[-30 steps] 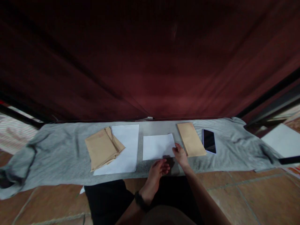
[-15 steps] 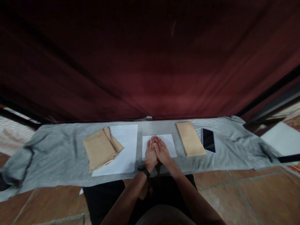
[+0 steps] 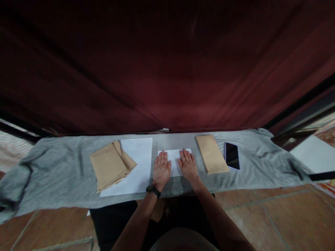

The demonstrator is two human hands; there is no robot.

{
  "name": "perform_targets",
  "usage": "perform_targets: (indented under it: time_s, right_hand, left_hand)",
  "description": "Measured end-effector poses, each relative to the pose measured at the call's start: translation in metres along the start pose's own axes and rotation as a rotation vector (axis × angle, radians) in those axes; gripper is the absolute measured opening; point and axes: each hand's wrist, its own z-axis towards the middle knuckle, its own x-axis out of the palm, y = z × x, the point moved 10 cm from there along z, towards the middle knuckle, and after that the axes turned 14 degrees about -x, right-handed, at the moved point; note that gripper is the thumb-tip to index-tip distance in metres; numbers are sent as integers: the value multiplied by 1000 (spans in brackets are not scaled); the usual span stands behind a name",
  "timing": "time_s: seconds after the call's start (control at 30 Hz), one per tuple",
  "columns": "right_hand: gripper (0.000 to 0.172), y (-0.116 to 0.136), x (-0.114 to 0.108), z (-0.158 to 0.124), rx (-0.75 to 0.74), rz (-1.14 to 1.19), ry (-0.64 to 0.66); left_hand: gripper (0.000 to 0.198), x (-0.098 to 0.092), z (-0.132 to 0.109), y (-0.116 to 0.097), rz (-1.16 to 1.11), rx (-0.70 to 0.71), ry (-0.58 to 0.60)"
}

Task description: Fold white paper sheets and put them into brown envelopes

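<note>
In front of me a small sheet of white paper (image 3: 175, 167), apparently folded, lies flat on the grey cloth. My left hand (image 3: 162, 169) rests palm down over its left part, fingers stretched out. Over the right part lies my right hand (image 3: 188, 165), also flat with fingers extended. Between the two hands the middle of the paper shows. To the left is a larger stack of white paper (image 3: 142, 157), partly covered by several brown envelopes (image 3: 108, 165). Just right of my right hand sits a neat stack of brown envelopes (image 3: 212, 154).
A phone (image 3: 232, 156) with a pale purple edge lies right of the envelope stack. Grey cloth (image 3: 60, 174) covers the narrow table. Behind it hangs a dark red curtain-like surface (image 3: 180, 87). Below the table is a tiled floor (image 3: 256, 216).
My hands were together, overlapping at the middle of the small paper. They have slid apart, the left one leftward and the right one rightward, and now lie flat near its two sides.
</note>
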Motion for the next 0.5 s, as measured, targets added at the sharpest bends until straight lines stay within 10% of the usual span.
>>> perform_targets:
  time_s: [0.5]
  right_hand:
    - [53, -26, -23, -59, 81, -151, -5]
  left_hand:
    - [62, -9, -4, 11, 23, -89, -44]
